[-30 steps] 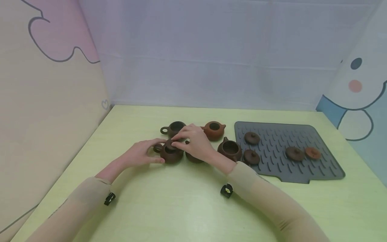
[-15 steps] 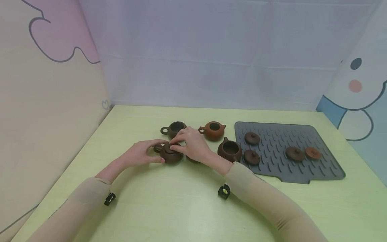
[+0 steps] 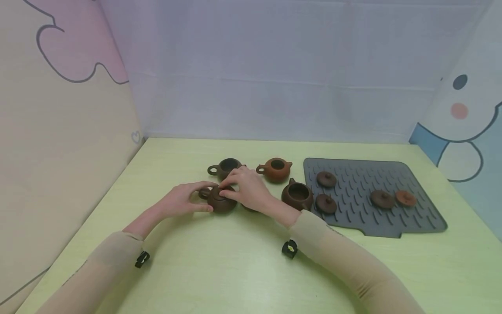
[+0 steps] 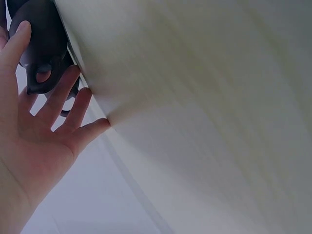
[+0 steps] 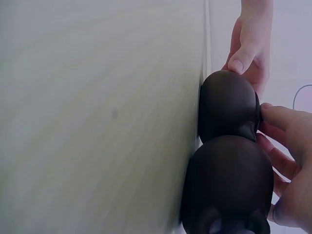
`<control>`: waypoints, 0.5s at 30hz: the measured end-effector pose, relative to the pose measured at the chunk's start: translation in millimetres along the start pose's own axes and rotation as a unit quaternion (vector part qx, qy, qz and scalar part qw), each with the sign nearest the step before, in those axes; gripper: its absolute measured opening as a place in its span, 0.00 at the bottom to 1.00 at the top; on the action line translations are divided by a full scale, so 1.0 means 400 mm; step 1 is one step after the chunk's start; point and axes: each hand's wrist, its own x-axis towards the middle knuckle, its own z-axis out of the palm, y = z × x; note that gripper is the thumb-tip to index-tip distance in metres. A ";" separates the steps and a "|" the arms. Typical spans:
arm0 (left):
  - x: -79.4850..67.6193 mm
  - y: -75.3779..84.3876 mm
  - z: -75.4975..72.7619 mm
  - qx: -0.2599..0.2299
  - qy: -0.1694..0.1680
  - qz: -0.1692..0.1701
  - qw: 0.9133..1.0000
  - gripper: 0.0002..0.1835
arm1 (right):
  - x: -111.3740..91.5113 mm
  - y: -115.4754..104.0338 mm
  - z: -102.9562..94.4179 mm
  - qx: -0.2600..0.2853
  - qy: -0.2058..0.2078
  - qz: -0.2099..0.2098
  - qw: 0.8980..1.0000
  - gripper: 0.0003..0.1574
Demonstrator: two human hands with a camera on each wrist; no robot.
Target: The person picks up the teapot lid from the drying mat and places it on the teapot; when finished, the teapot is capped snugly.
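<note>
A dark brown teapot [image 3: 221, 206] stands on the table with its handle to the left. My left hand [image 3: 182, 200] holds it at the handle end, thumb on the near side and forefinger behind. In the left wrist view the other fingers of that hand [image 4: 48, 131] are spread, and the thumb tip touches the pot. With thumb and fingers my right hand [image 3: 251, 188] holds a dark lid [image 3: 220, 193], which sits in the teapot's mouth. Its knob is hidden by the fingers. Another dark teapot [image 5: 231, 180] stands close beside the first, mostly under my right hand in the head view.
Behind stand a dark lidless teapot [image 3: 225, 168] and a reddish-brown one [image 3: 276, 170]. Another lidless pot [image 3: 297, 201] is right of my hand. A grey ridged mat [image 3: 353, 183] bears dark lids [image 3: 326, 179] and an orange-brown lid [image 3: 405, 198]. A black clip [image 3: 290, 249] sits at the right cuff.
The lid was tilted above the teapot's mouth and has come down flat onto it. My right hand moved slightly down and left with it. My left hand has stayed on the pot.
</note>
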 end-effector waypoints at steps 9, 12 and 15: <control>-0.001 0.004 -0.001 0.000 -0.001 -0.001 1.000 0.38 | -0.017 0.008 -0.016 0.005 0.016 -0.004 1.000 0.13; -0.002 0.003 -0.001 -0.005 -0.002 -0.004 1.000 0.39 | -0.025 0.011 -0.022 -0.001 0.023 -0.005 1.000 0.13; -0.002 0.001 -0.001 -0.007 -0.003 -0.002 1.000 0.41 | -0.034 0.016 -0.029 -0.002 0.029 -0.004 1.000 0.14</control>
